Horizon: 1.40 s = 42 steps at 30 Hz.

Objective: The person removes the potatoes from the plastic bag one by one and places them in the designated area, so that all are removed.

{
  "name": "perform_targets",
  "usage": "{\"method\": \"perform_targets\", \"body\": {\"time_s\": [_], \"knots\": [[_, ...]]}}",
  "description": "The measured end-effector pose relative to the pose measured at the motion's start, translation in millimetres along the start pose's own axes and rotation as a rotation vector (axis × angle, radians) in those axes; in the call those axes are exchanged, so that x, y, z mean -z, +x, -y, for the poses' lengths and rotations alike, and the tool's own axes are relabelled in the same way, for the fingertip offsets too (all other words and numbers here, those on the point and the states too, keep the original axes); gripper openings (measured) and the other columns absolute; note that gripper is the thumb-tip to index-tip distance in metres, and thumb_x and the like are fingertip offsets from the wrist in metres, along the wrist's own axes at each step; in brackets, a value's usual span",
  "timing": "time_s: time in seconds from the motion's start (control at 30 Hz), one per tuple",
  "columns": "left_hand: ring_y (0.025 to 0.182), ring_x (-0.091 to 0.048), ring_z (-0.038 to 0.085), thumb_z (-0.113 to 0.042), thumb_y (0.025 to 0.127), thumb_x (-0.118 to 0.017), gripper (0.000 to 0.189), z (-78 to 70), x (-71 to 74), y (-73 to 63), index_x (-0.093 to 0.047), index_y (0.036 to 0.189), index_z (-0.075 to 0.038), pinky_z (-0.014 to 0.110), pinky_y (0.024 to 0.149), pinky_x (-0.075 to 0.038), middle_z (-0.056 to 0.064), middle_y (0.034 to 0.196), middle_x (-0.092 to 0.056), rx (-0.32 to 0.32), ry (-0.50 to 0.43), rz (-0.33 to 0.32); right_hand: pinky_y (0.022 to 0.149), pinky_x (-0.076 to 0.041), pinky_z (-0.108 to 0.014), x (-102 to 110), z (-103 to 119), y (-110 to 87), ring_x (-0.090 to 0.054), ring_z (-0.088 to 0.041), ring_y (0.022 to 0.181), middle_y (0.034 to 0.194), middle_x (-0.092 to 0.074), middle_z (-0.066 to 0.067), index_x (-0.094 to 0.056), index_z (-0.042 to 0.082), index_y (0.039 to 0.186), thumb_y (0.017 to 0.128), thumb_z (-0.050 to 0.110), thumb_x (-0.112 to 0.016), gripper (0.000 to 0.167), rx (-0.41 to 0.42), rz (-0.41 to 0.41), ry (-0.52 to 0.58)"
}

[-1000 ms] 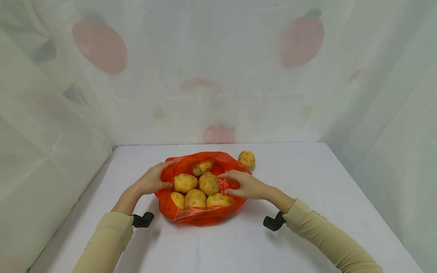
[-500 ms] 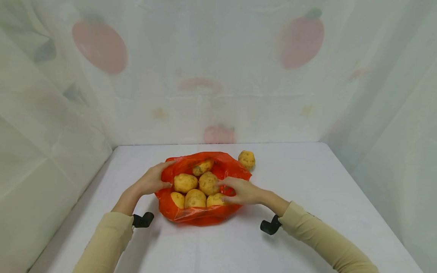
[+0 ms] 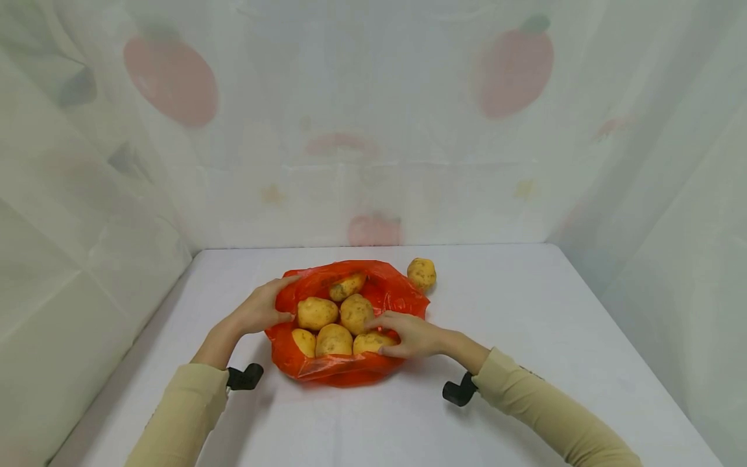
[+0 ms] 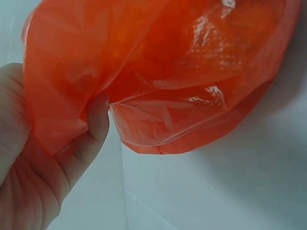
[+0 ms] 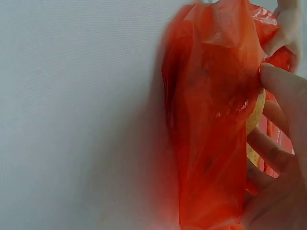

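An orange-red plastic bag (image 3: 348, 376), its mouth spread wide, holds several potatoes (image 3: 334, 340). My left hand (image 3: 264, 306) grips the bag's left edge; in the left wrist view, thin film lies between the thumb and fingers (image 4: 96, 120). My right hand (image 3: 415, 334) reaches over the bag's right front rim, fingers apart, above the front-right potato (image 3: 367, 342). From the right wrist, the thumb (image 5: 280, 84) appears at the rim and the other fingers extend inside beside the potatoes. The right hand's palm partly hides the bag's right side.
One loose potato (image 3: 421, 274) lies on the white-covered table (image 3: 513, 305), just behind the bag's right side. Pale curtains (image 3: 373, 130) with printed fruit close off the back and both sides. A black wrist mount (image 3: 460, 389) sticks out below the right sleeve.
My right hand has moved forward-left and toward the near side, from the bag's right part to over the front-right potato. The left hand and the bag have stayed put.
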State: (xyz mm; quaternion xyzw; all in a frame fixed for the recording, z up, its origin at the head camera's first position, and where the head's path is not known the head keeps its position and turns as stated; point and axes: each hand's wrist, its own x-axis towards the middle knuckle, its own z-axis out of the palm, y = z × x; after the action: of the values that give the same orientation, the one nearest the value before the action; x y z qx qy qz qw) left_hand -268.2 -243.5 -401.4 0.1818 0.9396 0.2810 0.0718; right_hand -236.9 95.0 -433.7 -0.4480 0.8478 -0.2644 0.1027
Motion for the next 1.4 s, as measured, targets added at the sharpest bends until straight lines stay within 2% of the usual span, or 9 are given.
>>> {"method": "perform_targets", "body": {"time_s": [0.33, 0.67, 0.93, 1.27, 1.4], "knots": [[0.117, -0.046, 0.038, -0.008, 0.077, -0.072, 0.078, 0.5, 0.6, -0.3, -0.031, 0.143, -0.010, 0.051, 0.090, -0.047, 0.022, 0.136, -0.041, -0.006, 0.000, 0.001, 0.102, -0.038, -0.028, -2.9, -0.2, -0.6, -0.044, -0.010, 0.118, 0.127, -0.048, 0.002, -0.047, 0.017, 0.134, 0.086, 0.023, -0.063, 0.051, -0.038, 0.051, 0.039], [0.119, -0.043, 0.039, -0.009, 0.077, -0.072, 0.079, 0.2, 1.1, -0.2, -0.030, 0.144, -0.012, 0.053, 0.092, -0.044, 0.022, 0.136, -0.041, 0.003, -0.004, 0.008, 0.101, -0.038, -0.029, -2.9, 0.1, -2.5, -0.043, -0.008, 0.115, 0.126, -0.047, 0.004, -0.040, 0.023, 0.139, 0.086, 0.029, -0.063, 0.058, -0.086, 0.114, 0.036], [0.121, -0.041, 0.040, -0.010, 0.078, -0.072, 0.077, -2.7, 3.2, 0.4, -0.031, 0.144, -0.012, 0.054, 0.093, -0.043, 0.021, 0.138, -0.039, 0.006, 0.000, 0.016, 0.107, -0.033, -0.035, -1.2, 2.5, -2.3, -0.038, -0.011, 0.127, 0.139, -0.042, 0.005, -0.036, 0.024, 0.141, 0.087, 0.028, -0.063, 0.061, -0.098, 0.164, 0.070], [0.123, -0.040, 0.039, -0.011, 0.078, -0.072, 0.077, -3.2, 3.3, 1.2, -0.031, 0.144, -0.013, 0.055, 0.094, -0.042, 0.020, 0.139, -0.038, 0.014, -0.005, 0.028, 0.106, -0.035, -0.032, -1.6, 5.5, -2.4, -0.041, -0.008, 0.124, 0.137, -0.044, 0.008, -0.038, 0.025, 0.139, 0.085, 0.026, -0.065, 0.060, -0.106, 0.146, 0.090], [0.123, -0.040, 0.040, -0.011, 0.078, -0.072, 0.077, -2.3, 2.6, 1.3, -0.031, 0.143, -0.012, 0.056, 0.094, -0.041, 0.021, 0.139, -0.038, -0.002, 0.000, 0.023, 0.106, -0.035, -0.033, -2.9, 5.8, -3.0, -0.040, -0.009, 0.124, 0.136, -0.045, 0.008, -0.040, 0.026, 0.138, 0.084, 0.026, -0.066, 0.059, -0.107, 0.127, 0.106]]}}
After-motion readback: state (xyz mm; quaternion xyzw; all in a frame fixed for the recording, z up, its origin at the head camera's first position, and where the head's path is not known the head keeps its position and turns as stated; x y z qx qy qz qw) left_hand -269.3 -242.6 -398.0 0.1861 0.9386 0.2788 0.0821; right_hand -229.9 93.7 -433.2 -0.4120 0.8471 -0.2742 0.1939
